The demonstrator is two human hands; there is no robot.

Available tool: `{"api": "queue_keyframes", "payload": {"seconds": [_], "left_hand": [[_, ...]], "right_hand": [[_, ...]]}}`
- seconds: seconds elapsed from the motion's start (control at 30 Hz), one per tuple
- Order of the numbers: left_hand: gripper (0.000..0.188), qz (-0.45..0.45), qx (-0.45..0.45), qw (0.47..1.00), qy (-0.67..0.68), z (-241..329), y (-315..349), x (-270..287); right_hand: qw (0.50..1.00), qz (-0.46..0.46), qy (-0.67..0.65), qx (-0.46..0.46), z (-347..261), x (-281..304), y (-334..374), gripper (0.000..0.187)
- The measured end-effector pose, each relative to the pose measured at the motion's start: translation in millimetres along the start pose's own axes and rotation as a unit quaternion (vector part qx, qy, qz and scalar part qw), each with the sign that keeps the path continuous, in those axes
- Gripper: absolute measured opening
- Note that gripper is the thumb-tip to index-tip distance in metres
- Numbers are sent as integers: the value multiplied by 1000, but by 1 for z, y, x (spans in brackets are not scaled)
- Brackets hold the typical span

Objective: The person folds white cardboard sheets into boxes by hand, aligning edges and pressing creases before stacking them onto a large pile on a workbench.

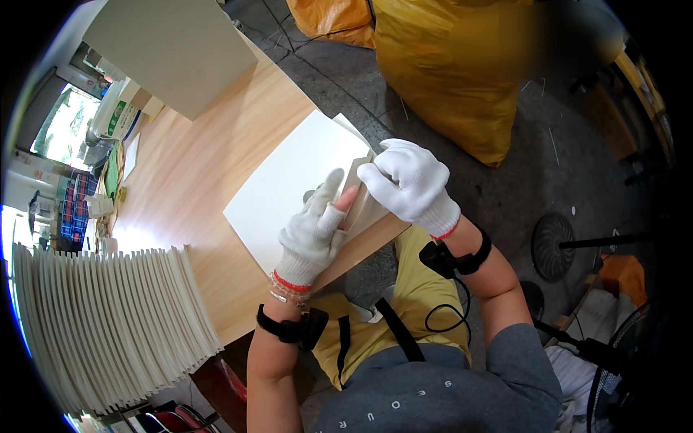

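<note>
A white cardboard sheet lies on the wooden table, with a narrow raised flap along its right side. My left hand, in a white knit glove with a red cuff, rests on the sheet beside the flap. Its fingers are stretched out, and one bare fingertip pokes from the glove against the flap. My right hand, gloved the same way, has its fingers curled closed at the flap's far end, pinching there. What sits under those fingertips is mostly hidden.
A tall stack of white boards stands at the left. A large grey-beige board rises from the table's far side. Yellow sacks sit on the floor beyond the table. A round black base is at the right.
</note>
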State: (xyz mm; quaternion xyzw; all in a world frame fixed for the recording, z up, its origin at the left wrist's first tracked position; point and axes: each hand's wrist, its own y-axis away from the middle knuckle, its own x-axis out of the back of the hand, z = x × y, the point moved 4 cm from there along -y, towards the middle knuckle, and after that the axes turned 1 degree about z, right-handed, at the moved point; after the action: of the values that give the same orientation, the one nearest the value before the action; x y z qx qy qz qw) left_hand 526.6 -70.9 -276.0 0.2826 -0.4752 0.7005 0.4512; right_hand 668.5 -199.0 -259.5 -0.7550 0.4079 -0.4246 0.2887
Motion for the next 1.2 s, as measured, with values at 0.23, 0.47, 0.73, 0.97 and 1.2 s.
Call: {"api": "queue_keyframes", "payload": {"seconds": [0.23,0.47,0.73,0.97,1.2], "left_hand": [[41,2,14,999,30,0,-3,2],[43,-7,35,998,58,-3,-4,0],[46,-24,42,998,46,1,-1,2],[34,-15,16,999,44,2,-5,1],[35,8,13,999,49,-1,-4,-2]], "right_hand": [[989,9,-64,-134,1,0,1,21],[991,16,-80,-106,5,2,7,19],[976,-40,-62,-204,3,4,0,35],[968,4,-124,-219,5,0,4,32],[970,2,-123,-211,6,4,7,26]]}}
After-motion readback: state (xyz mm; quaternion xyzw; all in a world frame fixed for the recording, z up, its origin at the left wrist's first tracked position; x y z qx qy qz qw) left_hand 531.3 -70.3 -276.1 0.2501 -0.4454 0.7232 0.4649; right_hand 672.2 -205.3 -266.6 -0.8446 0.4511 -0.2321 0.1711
